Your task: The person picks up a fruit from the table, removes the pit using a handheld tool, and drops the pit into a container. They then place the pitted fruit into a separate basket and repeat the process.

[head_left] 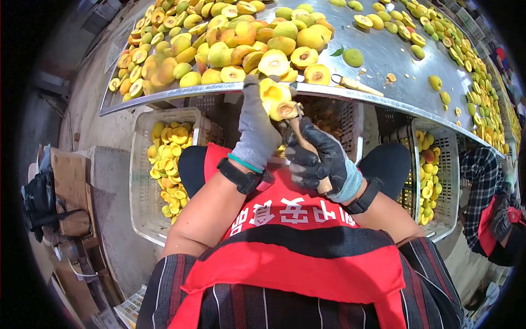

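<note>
My left hand, in a grey glove, is closed around a yellow peach half at the metal table's front edge. In my right hand, gloved in black and grey, is the wooden handle of a pitting tool. The tool's head meets the fruit at a brown pit; the exact contact is partly hidden. Just beyond my hands lies a big pile of halved peaches on the table.
Crates of yellow fruit halves stand below at the left and right. Another wooden-handled tool lies on the metal table. A co-worker in a plaid sleeve sits at the far right. Cardboard stands at the left.
</note>
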Motion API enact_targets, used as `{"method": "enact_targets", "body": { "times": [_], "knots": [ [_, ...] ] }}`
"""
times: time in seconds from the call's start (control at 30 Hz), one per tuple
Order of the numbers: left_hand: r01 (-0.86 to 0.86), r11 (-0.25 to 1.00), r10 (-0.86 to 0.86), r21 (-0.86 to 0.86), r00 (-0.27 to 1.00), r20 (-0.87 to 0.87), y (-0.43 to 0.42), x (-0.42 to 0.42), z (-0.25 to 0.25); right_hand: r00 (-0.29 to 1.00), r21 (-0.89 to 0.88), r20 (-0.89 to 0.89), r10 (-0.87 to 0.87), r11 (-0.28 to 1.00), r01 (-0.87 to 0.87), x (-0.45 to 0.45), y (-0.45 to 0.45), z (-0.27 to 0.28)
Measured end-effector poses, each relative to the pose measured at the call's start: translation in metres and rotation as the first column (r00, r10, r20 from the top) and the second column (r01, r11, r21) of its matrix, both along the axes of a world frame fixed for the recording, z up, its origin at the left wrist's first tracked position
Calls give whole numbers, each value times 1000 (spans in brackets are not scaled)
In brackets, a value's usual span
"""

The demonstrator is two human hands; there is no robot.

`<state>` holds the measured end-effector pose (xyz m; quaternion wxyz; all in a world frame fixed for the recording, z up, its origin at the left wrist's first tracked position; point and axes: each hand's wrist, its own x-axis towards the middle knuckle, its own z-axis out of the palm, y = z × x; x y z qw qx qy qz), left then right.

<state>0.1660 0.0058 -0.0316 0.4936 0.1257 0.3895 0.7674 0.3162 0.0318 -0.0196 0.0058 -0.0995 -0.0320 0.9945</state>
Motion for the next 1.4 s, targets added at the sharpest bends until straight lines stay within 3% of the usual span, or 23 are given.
{"method": "enact_targets", "body": {
  "times": [0.03,0.07,0.1,0.17,0.23,0.27,0.3,0.33,0.37,0.43,0.47,0.6,0.63,0.7,0.77,0.8,0.83,0.97,1.03,1.17,1.27,1.33,1.4],
  "knots": [
    [-72,996,67,45,991,118,3,-1,-4,998,-10,-14,-63,998,63,-1,2,-1],
    [-21,999,20,27,999,32,1,-8,-7,986,65,89,-144,988,139,1,4,0],
    [40,995,-62,94,969,237,-1,-12,-2,979,252,96,-178,956,149,4,8,-1],
    [133,979,-129,154,991,-38,-17,-32,-21,964,655,165,-209,754,51,9,13,-5],
    [90,988,-37,129,930,-366,-36,-32,-4,933,713,283,-222,700,-50,6,16,-9],
    [-90,992,122,89,492,-862,-43,-33,-2,884,751,398,-245,640,-161,6,18,-13],
    [-270,953,-11,-141,431,-902,-59,-63,-10,883,753,394,-255,641,-151,8,20,-19],
    [-144,989,119,36,621,-775,-75,-63,11,877,808,367,-311,574,-135,14,21,-26],
    [-268,962,21,-52,260,-965,-98,-80,13,869,857,335,-364,502,-120,19,24,-30],
    [-424,902,-258,-81,-377,-890,-153,-167,-6,905,860,302,-299,496,-122,31,29,-19],
    [-431,848,-257,-309,175,-950,-140,-157,25,908,860,334,-253,476,-184,34,29,-12],
    [-385,886,-140,-257,308,-941,-77,-118,47,909,833,364,-203,507,-221,24,27,-19],
    [-267,900,-288,-344,228,-930,-54,-102,61,935,824,304,-182,542,-163,23,27,-20],
    [-342,864,-409,-369,-49,-911,-6,-81,56,925,877,254,-283,472,-96,17,22,-17],
    [-333,836,-491,-436,-101,-865,38,-78,36,895,856,274,-352,514,-59,16,24,-26],
    [-402,852,-458,-335,-264,-849,50,-73,25,905,683,296,-305,730,23,19,25,-29],
    [-453,863,-427,-222,-420,-801,58,-69,16,903,688,298,-310,726,23,21,24,-29],
    [-364,922,-287,-128,-427,-857,72,-74,1,875,600,330,-354,794,95,26,22,-31],
    [-264,881,-410,-392,-12,-912,72,-80,1,888,687,306,-342,725,43,24,24,-31],
    [-221,912,-343,-345,53,-938,62,-74,6,881,777,288,-375,629,14,12,26,-10],
    [-360,904,-167,-233,204,-965,52,-63,-1,868,876,132,-479,466,124,7,27,12],
    [-148,972,-21,-182,716,-697,30,-40,20,858,906,120,-499,409,111,5,31,16],
    [-16,995,-23,-97,923,-384,12,-20,30,873,907,70,-483,395,146,4,32,15]
  ]
}}
